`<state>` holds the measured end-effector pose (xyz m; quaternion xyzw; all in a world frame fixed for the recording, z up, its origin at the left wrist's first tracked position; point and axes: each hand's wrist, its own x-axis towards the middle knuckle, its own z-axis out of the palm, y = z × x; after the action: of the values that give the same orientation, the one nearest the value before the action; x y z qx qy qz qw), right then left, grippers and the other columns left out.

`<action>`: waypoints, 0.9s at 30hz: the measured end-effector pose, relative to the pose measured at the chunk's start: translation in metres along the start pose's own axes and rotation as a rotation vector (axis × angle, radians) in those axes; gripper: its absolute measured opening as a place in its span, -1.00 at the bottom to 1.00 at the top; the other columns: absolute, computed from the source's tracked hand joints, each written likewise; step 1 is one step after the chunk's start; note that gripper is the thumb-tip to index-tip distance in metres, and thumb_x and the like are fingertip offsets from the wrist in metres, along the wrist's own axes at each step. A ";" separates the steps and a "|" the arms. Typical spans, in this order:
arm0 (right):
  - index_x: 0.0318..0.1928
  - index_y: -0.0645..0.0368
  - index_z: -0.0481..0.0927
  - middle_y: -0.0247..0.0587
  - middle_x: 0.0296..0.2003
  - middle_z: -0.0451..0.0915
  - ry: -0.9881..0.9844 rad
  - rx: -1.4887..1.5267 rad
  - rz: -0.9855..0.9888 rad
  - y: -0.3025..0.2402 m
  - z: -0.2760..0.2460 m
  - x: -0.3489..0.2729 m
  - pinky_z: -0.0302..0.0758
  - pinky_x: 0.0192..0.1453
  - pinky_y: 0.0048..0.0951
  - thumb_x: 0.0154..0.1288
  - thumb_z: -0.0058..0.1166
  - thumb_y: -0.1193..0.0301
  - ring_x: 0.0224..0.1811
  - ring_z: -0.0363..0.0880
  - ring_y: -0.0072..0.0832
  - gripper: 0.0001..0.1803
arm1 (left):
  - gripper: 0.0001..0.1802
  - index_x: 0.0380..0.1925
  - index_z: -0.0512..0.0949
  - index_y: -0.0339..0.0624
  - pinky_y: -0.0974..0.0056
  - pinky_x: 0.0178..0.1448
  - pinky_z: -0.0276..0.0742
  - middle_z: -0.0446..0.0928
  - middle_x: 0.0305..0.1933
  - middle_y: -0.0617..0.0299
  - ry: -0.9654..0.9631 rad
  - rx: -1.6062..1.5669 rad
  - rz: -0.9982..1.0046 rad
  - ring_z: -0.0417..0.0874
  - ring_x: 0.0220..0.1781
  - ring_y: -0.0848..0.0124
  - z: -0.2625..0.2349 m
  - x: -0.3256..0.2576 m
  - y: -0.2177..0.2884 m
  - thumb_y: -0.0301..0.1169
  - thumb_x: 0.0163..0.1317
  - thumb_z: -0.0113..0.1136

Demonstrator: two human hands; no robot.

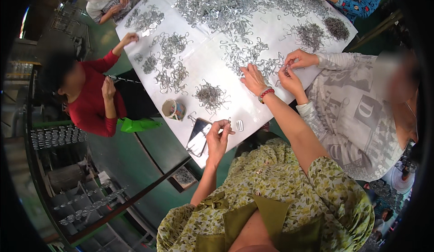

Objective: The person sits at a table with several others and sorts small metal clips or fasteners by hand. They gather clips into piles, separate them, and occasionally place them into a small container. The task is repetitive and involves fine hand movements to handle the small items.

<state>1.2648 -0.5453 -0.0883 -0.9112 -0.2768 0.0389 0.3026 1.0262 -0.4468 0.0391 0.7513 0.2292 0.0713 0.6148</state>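
From the head view, the white-covered desk (pixel 239 103) points one corner down toward the person in the leafy green blouse. The person's left hand (pixel 218 140) sits near that corner, thumb and fingers pinched together on what looks like a small wire piece (pixel 229 120). Just beside it, toward the near right edge, lies a silver oval loop (pixel 240 125). A dark phone (pixel 197 140) lies on the other side of that hand, along the near left edge, and a cup (pixel 180 111) stands farther up the same edge. Between cup and right hand there's a tangled heap of thin wire pieces (pixel 210 96).

The right hand (pixel 254 80), with a red bracelet (pixel 266 93) at its wrist, reaches over the middle of the near right edge, fingers partly spread at the border of a pile of silver hooks (pixel 246 55); I can't tell whether it grips one. Next to it, a co-worker in a printed grey shirt (pixel 348 102) has both hands together at that edge. The biggest mound of metal pieces (pixel 217 1) spreads toward the far side.
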 end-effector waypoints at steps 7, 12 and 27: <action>-0.35 0.10 0.69 -0.05 -0.27 0.61 -0.081 0.114 0.065 0.013 0.002 0.007 0.51 -0.12 -0.18 0.06 0.16 0.39 -0.16 0.56 -0.18 -0.86 | -0.82 -0.18 0.52 -0.41 0.38 -0.31 0.57 0.60 -0.30 0.10 0.016 0.098 -0.008 0.70 -0.36 0.41 -0.008 -0.007 -0.020 -0.47 0.34 0.13; -0.36 0.30 0.62 -0.29 -0.47 0.61 -0.129 1.004 0.469 0.007 -0.023 -0.024 0.45 -0.42 -0.60 0.18 0.16 0.45 -0.47 0.56 -0.61 -0.87 | -0.82 -0.22 0.55 -0.42 0.28 -0.32 0.58 0.63 -0.33 0.02 -0.003 0.231 0.041 0.72 -0.39 0.32 -0.001 0.051 -0.054 -0.47 0.31 0.13; -0.21 0.20 0.65 -0.41 -0.42 0.60 -0.110 1.314 0.537 -0.030 -0.064 -0.082 0.44 -0.38 -0.63 0.29 0.18 0.34 -0.41 0.53 -0.69 -0.81 | -0.58 0.07 0.52 -0.28 0.25 -0.17 0.66 0.54 0.03 -0.11 -0.303 -0.047 0.077 0.63 -0.05 0.30 0.035 0.104 -0.004 -0.28 0.29 0.23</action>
<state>1.1966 -0.6021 -0.0271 -0.5736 0.0232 0.3170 0.7549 1.1304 -0.4327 0.0093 0.7470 0.1032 -0.0139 0.6566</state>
